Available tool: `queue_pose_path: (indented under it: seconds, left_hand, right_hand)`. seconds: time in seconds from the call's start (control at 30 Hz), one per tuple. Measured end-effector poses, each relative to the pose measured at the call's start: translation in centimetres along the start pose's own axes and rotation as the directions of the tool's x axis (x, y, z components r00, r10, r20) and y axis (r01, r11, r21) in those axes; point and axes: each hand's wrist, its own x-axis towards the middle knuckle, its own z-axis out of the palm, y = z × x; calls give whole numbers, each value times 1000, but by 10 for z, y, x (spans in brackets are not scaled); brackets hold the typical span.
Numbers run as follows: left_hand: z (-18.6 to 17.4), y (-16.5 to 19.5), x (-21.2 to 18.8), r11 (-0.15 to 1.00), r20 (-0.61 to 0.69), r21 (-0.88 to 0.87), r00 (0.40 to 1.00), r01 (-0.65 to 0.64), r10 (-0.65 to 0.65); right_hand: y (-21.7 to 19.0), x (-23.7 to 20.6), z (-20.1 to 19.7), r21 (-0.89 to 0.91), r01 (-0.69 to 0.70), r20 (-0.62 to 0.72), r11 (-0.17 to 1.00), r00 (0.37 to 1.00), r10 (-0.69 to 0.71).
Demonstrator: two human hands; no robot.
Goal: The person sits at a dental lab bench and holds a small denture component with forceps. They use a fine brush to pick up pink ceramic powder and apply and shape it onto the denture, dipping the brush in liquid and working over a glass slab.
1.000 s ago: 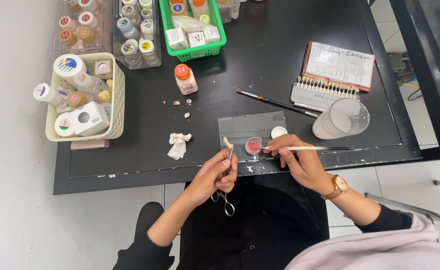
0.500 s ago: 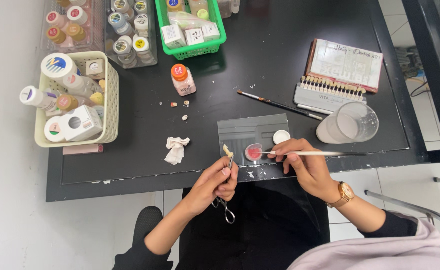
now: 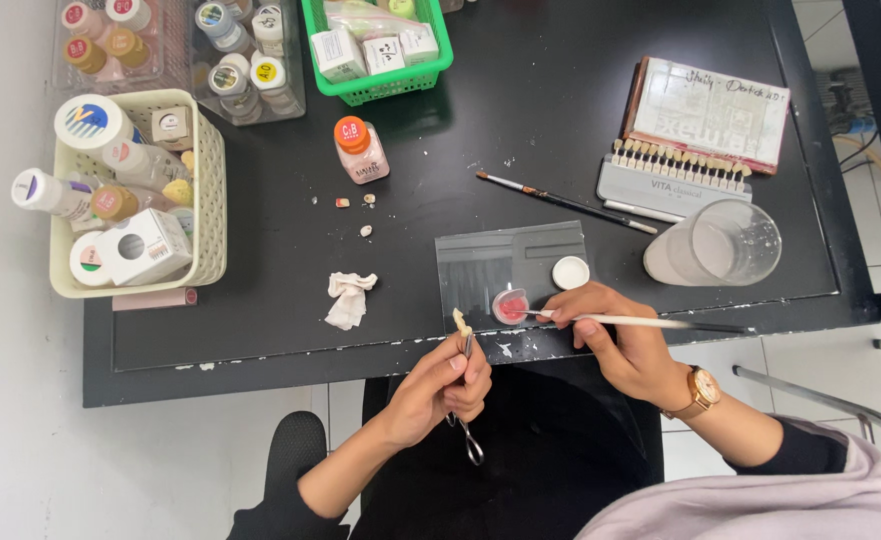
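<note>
Left hand (image 3: 440,385) pinches slim metal forceps (image 3: 467,400), fingers pressed together, lifting a small pale tooth-like piece (image 3: 459,321) clear of the table (image 3: 520,120) edge for access. Right hand (image 3: 615,335) pinches a fine brush (image 3: 640,321), tip dipping into the pink paste (image 3: 510,306) on the glass slab (image 3: 510,265), at the piece's three o'clock. Water cup (image 3: 715,243) at two o'clock. Black table, white tiled floor, probably a lab.
</note>
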Motion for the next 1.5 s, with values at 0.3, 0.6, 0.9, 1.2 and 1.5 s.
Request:
queue_pose_path:
  seconds: [0.3, 0.6, 0.9, 1.2, 1.5]
  left_hand:
    - [6, -4, 2, 992, -35, 112, 998, -56, 60]
    - [12, -3, 3, 983, -75, 180, 996, -32, 46]
    - [18, 3, 6, 970, -94, 238, 993, -45, 69]
    - [20, 4, 8, 968, -98, 246, 992, -48, 74]
    - [20, 5, 8, 968, -95, 247, 993, -40, 65]
  right_hand:
    - [6, -3, -1, 193, 15, -92, 981, 996, 2]
    - [-7, 7, 0, -42, 49, -29, 998, 998, -50]
    - [-16, 20, 3, -273, 196, 5, 942, 979, -202]
    - [-3, 11, 1, -91, 4, -31, 996, 1000, -7]
    - [5, 6, 0, 79, -16, -56, 997, 998, 20]
